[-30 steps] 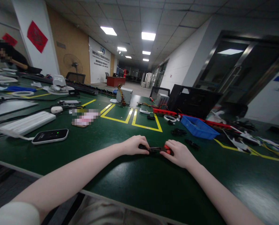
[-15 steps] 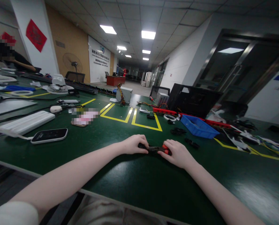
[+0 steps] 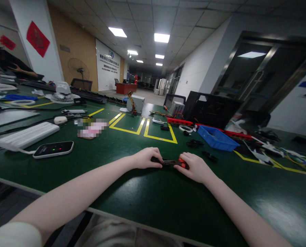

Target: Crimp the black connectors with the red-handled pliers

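My right hand [image 3: 197, 168] is closed around the red handles of a pair of pliers [image 3: 183, 164], whose dark metal jaws point left. Fingers and thumb of my left hand [image 3: 147, 158] pinch a small black piece [image 3: 156, 160], which looks like a bundled cable; most of it is hidden by the fingers. The jaws reach to the black piece just beside my left fingertips. Whether they bite on it is too small to tell. Both hands are just above the green table [image 3: 142, 195], near its middle.
A blue tray [image 3: 216, 139] stands beyond my right hand, with black cable bundles [image 3: 195, 143] beside it. On the left lie a white-edged device [image 3: 53, 149], a white power strip [image 3: 26, 135] and a pink phone [image 3: 92, 130]. A person's arm [image 3: 26, 71] shows far left.
Both hands keep nearly the same place and grip, with the pliers shifted very slightly. The white-edged device on the left now shows green and red lights. The view has moved a little.
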`<state>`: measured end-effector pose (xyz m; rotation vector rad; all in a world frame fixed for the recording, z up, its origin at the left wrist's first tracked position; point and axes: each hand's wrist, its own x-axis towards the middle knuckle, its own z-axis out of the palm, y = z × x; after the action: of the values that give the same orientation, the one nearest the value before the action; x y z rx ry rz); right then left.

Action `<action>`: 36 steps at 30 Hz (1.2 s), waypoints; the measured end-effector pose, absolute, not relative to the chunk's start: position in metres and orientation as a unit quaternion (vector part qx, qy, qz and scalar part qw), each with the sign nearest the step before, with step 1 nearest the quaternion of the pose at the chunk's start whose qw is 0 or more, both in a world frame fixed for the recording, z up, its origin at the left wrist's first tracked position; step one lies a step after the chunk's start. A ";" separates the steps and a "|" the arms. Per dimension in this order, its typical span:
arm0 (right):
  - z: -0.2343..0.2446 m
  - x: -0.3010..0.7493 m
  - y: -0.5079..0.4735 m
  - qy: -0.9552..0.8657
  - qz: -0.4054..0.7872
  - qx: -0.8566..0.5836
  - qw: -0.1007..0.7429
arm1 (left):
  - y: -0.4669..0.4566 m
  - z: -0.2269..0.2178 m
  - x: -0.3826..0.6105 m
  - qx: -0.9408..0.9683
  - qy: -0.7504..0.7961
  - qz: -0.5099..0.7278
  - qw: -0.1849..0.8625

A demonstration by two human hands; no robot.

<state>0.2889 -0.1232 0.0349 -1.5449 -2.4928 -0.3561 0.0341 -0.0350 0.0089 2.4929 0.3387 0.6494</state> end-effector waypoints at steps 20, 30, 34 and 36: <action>0.042 0.287 -0.126 -0.840 -0.120 -0.523 0.081 | -0.036 0.009 0.034 0.923 0.131 0.242 0.269; 0.041 0.288 -0.125 -0.841 -0.117 -0.522 0.076 | -0.037 0.010 0.035 0.924 0.129 0.244 0.265; 0.037 0.286 -0.124 -0.841 -0.121 -0.521 0.081 | -0.038 0.011 0.034 0.924 0.133 0.244 0.263; 0.036 0.284 -0.124 -0.841 -0.123 -0.521 0.083 | -0.038 0.012 0.034 0.923 0.136 0.245 0.262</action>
<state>0.2843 -0.1236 0.0364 -1.5546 -2.5103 -0.3668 0.0338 -0.0377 0.0118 2.4983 0.3676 0.6628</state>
